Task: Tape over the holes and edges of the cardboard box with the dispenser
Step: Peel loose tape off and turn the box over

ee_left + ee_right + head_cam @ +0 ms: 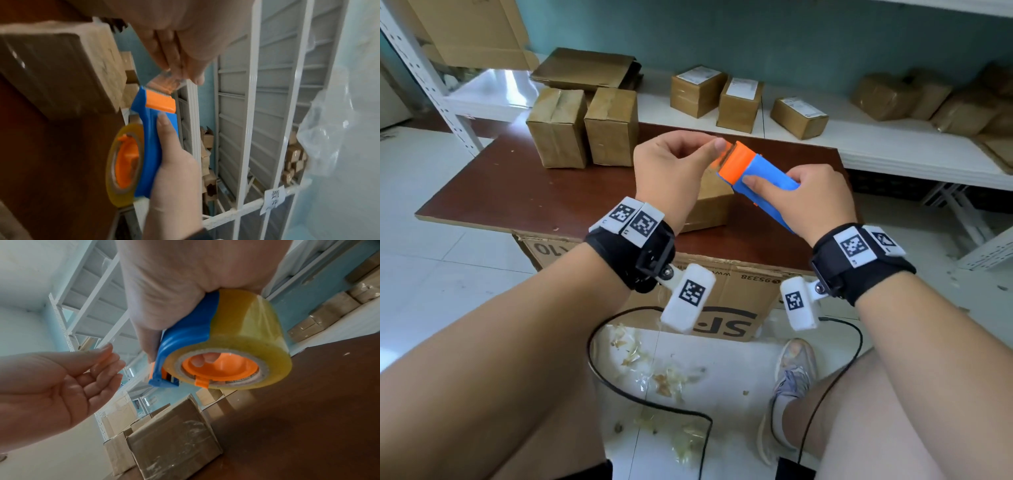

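Observation:
My right hand (756, 183) grips a blue and orange tape dispenser (763, 173) above the brown table (517, 192). It carries a roll of clear yellowish tape (246, 337). With thumb and fingers, my left hand (715, 147) pinches the loose tape end (164, 81) just off the orange cutter (160, 102). A short stretch of tape runs from the cutter to those fingertips. A small cardboard box (710, 205), glossy with tape, lies on the table below both hands and is partly hidden by them. The right wrist view shows its top (174, 443).
Two taped boxes (558, 126) (613, 125) stand at the table's back left. Labelled parcels (739, 102) sit on the white shelf (893, 147) behind. A large printed carton (722, 294) stands under the table edge. Tape scraps and a black cable (619, 387) lie on the floor.

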{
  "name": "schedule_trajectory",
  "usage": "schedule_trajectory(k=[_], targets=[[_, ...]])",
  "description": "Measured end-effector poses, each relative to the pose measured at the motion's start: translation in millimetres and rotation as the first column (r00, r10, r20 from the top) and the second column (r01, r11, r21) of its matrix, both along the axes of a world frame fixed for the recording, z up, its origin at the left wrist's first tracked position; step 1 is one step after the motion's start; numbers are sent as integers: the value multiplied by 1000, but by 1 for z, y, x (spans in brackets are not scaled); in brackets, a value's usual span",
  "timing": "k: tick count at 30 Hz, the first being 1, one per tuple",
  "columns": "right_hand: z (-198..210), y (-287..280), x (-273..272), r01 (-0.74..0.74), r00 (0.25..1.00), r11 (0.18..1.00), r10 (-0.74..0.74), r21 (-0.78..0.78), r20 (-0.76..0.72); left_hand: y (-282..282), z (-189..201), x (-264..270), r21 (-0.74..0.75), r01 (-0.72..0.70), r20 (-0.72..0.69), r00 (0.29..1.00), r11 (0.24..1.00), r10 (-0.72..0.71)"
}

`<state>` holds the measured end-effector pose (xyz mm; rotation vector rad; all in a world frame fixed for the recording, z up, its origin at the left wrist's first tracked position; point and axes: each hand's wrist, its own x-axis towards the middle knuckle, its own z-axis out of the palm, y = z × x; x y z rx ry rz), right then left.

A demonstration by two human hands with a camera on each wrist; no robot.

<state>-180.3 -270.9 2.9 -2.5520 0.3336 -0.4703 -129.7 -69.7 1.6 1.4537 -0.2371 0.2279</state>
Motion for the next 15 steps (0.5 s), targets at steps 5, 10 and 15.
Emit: schedule_trajectory(k=[5,10,15], targets=[[0,10,12,53,997,998,-56,-45,-57,-11,-9,2,-71,-91,-101,991,993,83],[-8,-21,34,224,951,963,-250,-152,-183,-4,13,-10,-128,-35,41,998,991,40],[-22,-76,40,286,935,957,-288,-37,-210,21,30,-7,-161,155,26,988,975,-153]])
